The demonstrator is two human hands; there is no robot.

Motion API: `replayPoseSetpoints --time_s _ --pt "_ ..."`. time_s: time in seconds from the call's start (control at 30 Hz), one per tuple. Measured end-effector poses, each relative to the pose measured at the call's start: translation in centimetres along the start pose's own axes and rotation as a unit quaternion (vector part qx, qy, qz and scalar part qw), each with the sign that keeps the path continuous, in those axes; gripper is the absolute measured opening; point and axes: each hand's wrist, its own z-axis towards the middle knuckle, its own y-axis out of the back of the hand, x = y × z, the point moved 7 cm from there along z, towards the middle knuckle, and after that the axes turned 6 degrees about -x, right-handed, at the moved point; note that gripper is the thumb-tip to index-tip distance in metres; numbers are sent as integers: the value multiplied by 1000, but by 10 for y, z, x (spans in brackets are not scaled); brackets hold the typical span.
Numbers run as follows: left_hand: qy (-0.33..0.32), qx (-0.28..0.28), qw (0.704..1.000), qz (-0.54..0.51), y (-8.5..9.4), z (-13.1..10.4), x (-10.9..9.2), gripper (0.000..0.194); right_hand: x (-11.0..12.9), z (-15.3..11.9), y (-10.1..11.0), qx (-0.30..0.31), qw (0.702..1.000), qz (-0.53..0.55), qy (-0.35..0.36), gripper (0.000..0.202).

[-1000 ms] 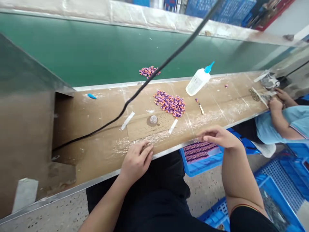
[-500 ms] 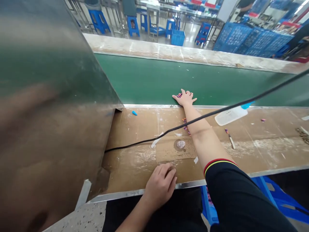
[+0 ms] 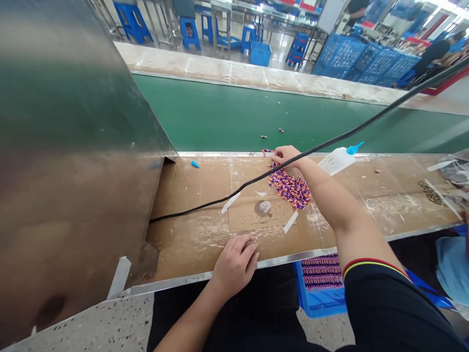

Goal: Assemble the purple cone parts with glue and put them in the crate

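My right hand (image 3: 286, 155) is at the edge between the green belt (image 3: 220, 117) and the cardboard-covered table (image 3: 190, 195), its fingers curled inward. Whatever lies inside them is hidden. Small purple-and-orange pieces (image 3: 291, 188) form a pile just below this hand, and a few more (image 3: 267, 152) lie beside its fingertips. Near the front edge rests my left hand (image 3: 235, 264), loosely bent, fingers slightly apart, with nothing visible in it. Between the hands a small clear, rounded object (image 3: 264, 207) sits on a taped cardboard patch (image 3: 242, 217).
A black cable (image 3: 252, 183) crosses over the table and right forearm. Right of the pile lies a white bottle with a blue nozzle (image 3: 337, 160). A metal panel (image 3: 91, 171) closes off the left. Below the front edge is a blue crate (image 3: 322, 309) with rows of purple pieces.
My right hand has drawn back from the belt to the table edge, its spread fingers now curled. The pile and crate show more fully. My left hand stays at the front edge.
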Motion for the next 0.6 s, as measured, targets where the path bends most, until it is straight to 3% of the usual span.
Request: replayPoseSetpoints --time_s 0.1,0.17,0.27,0.37,0.5,0.6 --pt "3 5 1000 -5 0 0 1 14 -20 -28 7 78 996 26 42 23" --pt "11 9 1000 -14 0 1 2 15 -40 -27 15 69 997 37 27 41" --pt "29 18 999 -30 -1 3 4 15 -72 6 29 -63 996 18 -59 63" --pt "47 26 998 -38 -1 5 7 16 -89 50 19 -149 979 15 -138 73" --pt "64 38 997 -38 -1 7 9 18 -97 95 -13 -110 962 19 -248 77" --pt "71 41 996 -42 -1 10 10 20 -87 117 -24 -83 970 9 -228 71"
